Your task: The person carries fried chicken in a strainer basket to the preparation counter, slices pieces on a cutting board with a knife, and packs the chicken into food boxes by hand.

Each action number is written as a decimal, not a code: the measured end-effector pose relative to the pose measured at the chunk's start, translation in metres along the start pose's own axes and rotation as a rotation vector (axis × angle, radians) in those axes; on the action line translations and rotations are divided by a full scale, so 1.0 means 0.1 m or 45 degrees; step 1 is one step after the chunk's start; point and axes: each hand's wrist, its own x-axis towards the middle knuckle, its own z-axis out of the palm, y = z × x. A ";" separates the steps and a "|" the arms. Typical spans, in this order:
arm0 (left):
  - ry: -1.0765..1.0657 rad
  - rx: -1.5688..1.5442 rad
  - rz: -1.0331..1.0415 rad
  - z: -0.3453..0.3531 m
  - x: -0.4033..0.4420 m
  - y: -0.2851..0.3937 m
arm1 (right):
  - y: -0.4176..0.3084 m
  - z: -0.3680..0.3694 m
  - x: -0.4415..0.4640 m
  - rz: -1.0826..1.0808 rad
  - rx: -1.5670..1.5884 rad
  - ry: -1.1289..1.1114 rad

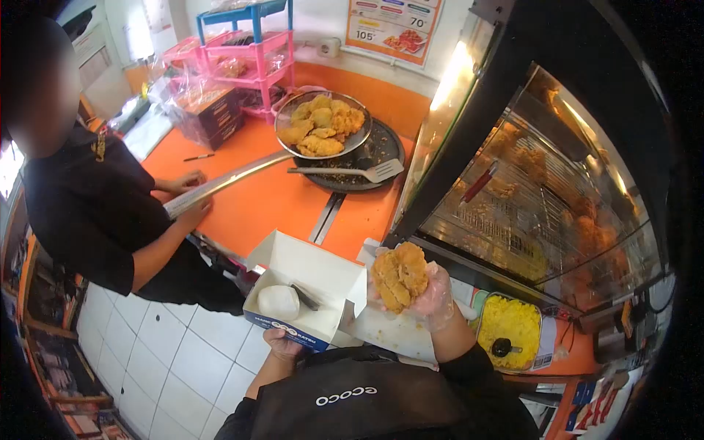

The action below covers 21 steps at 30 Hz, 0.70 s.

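Apparently, packing is in hand: the left hand [284, 343] clamps the box [312, 258] at its near side; the right hand [437, 292], just right of the box, cups its fingers round fried chicken [400, 277] — next calls for lowering it inside, beside the white bundle [279, 301].

A fried-food shop; a menu poster [394, 26] bears prices; fried pieces [323, 119] sit in a strainer [357, 138] near a lit display cabinet [463, 174]; the takeaway carton [315, 260] is printed.
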 end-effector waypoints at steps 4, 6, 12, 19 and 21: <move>-0.030 0.004 -0.065 0.05 0.21 0.06 | 0.07 0.36 0.03 -0.021 -0.063 -0.061; -0.046 -0.004 -0.108 0.00 0.27 0.09 | 0.14 0.41 0.05 -0.033 -0.054 -0.030; -0.072 -0.112 -0.246 0.03 0.35 0.07 | 0.36 0.49 0.34 -0.149 -0.297 0.118; -0.179 -0.124 -0.279 0.24 0.43 0.10 | 0.58 0.54 0.70 -0.310 -1.612 0.077; -0.189 -0.142 -0.269 0.24 0.44 0.12 | 0.67 0.48 0.76 -0.366 -2.024 -0.081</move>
